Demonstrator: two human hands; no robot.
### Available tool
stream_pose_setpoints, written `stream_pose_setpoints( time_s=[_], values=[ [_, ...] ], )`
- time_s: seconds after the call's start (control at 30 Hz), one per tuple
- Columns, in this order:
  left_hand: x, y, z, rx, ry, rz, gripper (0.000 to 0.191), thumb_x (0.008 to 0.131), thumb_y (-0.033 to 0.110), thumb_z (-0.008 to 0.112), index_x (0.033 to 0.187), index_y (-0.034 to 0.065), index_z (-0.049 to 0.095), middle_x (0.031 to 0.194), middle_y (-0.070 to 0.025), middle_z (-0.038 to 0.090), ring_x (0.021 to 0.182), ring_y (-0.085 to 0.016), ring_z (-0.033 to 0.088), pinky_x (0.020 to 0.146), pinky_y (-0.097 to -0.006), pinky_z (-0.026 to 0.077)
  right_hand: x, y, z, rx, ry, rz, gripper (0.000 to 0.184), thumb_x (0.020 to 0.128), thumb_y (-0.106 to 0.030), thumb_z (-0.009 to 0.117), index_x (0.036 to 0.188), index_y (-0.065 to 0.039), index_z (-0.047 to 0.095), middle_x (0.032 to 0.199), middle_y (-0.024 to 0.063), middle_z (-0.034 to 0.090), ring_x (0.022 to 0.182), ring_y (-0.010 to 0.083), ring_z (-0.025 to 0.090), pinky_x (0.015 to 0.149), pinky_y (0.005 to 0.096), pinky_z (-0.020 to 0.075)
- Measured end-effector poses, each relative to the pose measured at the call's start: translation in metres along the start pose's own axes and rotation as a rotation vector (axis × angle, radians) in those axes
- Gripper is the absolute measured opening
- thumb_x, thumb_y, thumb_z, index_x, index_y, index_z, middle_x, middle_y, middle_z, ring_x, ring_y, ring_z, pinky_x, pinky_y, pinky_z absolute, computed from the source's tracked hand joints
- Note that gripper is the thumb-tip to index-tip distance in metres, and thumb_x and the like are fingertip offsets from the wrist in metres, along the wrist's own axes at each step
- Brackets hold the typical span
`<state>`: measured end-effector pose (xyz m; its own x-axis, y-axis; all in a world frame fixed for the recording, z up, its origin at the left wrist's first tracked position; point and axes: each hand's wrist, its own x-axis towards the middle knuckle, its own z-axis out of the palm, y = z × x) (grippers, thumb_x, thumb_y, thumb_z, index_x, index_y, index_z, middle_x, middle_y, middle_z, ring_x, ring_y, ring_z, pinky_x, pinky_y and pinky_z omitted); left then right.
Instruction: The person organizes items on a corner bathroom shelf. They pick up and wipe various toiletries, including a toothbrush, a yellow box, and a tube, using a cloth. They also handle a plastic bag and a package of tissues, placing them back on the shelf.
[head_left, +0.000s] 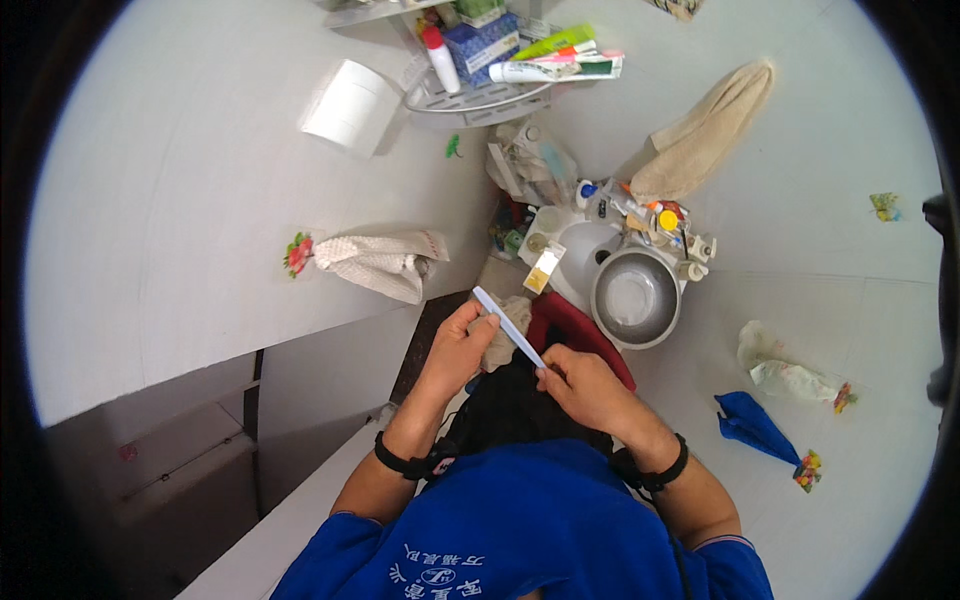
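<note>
A slim pale-blue plastic bar (511, 330), flat and slightly tapered, is held slantwise in front of my body. My left hand (456, 351) pinches its upper part between thumb and fingers. Its lower end sits in the fingertips of my right hand (589, 381). What kind of tool it is I cannot tell. Below the hands, a beige cloth (517, 311) and a dark red padded-looking object (581, 334) are partly covered. Beyond them a grey metal basin (636, 298) rests over the edge of a white sink (581, 255).
Bottles and small items, including a yellow-capped container (668, 220), crowd the sink's rim. A wire corner shelf (480, 112) holds toothpaste tubes and boxes. On the walls hang a tan towel (705, 131), a white towel (382, 259), a blue cloth (754, 427) and a toilet-paper roll (351, 107).
</note>
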<state>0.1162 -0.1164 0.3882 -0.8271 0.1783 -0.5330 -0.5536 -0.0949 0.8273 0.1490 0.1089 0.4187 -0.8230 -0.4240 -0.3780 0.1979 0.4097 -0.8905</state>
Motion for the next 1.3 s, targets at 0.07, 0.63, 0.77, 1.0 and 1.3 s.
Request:
stream_pose_setpoints(
  time_s=[0.07, 0.63, 0.77, 1.0, 1.3],
  values=[
    [0.010, -0.013, 0.005, 0.025, 0.047, -0.018, 0.020, 0.104, 0.017, 0.058, 0.116, 0.0047, 0.067, 0.092, 0.0042, 0.065, 0.081, -0.002, 0.057, 0.070, -0.0216, 0.049, 0.005, 0.017, -0.002, -0.016, 0.066, -0.004, 0.013, 0.095, -0.016, 0.065, 0.095, -0.003, 0.065, 0.085, 0.0182, 0.067, 0.080, 0.0406, 0.065, 0.070, 0.0458, 0.0524],
    [0.035, -0.096, 0.032, 0.354, 0.086, -0.261, 0.021, 0.103, 0.022, 0.061, 0.109, 0.0035, 0.068, 0.093, 0.0004, 0.069, 0.083, -0.006, 0.058, 0.075, -0.0256, 0.050, 0.054, 0.234, -0.171, -1.005, 0.317, 0.155, 0.018, 0.088, -0.020, 0.067, 0.089, -0.003, 0.073, 0.090, 0.0198, 0.068, 0.088, 0.0357, 0.068, 0.078, 0.0476, 0.0569],
    [0.024, -0.135, 0.029, 0.240, 0.056, -0.236, 0.016, 0.104, 0.021, 0.060, 0.103, 0.0061, 0.066, 0.089, 0.0054, 0.064, 0.079, -0.004, 0.054, 0.070, -0.0237, 0.047, 0.108, 0.296, -0.213, -1.156, 0.274, 0.283, 0.021, 0.093, -0.020, 0.061, 0.091, -0.003, 0.074, 0.094, 0.0208, 0.070, 0.092, 0.0358, 0.069, 0.079, 0.0477, 0.0574],
    [0.024, -0.190, 0.005, 0.256, 0.049, -0.456, 0.019, 0.105, 0.020, 0.059, 0.108, 0.0030, 0.067, 0.097, 0.0022, 0.067, 0.087, -0.006, 0.057, 0.077, -0.0250, 0.050, 0.189, 0.360, -0.243, -1.241, 0.406, 0.151, 0.020, 0.092, -0.018, 0.060, 0.095, -0.003, 0.074, 0.098, 0.0212, 0.071, 0.094, 0.0376, 0.070, 0.081, 0.0458, 0.0590],
    [0.026, -0.228, -0.032, 0.259, 0.147, -0.511, 0.025, 0.103, 0.023, 0.061, 0.110, -0.0001, 0.067, 0.092, -0.0013, 0.068, 0.084, -0.009, 0.059, 0.076, -0.0275, 0.052, 0.240, 0.396, -0.252, -1.483, 0.351, 0.268, 0.019, 0.089, -0.016, 0.060, 0.097, -0.009, 0.076, 0.094, 0.0141, 0.076, 0.088, 0.0316, 0.075, 0.077, 0.0448, 0.0596]
  ],
)
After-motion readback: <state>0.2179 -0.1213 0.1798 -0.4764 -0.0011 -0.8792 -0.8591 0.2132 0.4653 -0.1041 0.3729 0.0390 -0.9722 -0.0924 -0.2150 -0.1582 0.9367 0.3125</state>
